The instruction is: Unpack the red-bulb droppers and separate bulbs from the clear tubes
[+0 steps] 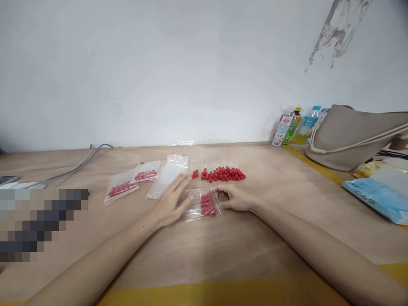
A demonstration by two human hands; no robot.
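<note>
A clear zip bag (193,211) lies on the table between my hands, with several red-tipped thin sticks (208,205) inside, tips toward the right. My right hand (234,197) pinches the bag's right edge, at the zip end. Fingers apart, my left hand (174,202) is over the bag's left end; whether it touches the plastic I cannot tell. Just beyond lies a loose pile of red-tipped sticks (223,172), tips toward me. Flat bags without red tips (167,178) lie left of the pile. Farther left are two filled zip bags (121,188), (146,173) of red-tipped sticks.
A grey cable (76,165) runs along the table's left back. At the right stand several drink bottles (307,125), a grey-beige bag (353,136) with cord handles, and a blue packet (376,197). Yellow tape (223,293) marks the near edge. A white wall is behind.
</note>
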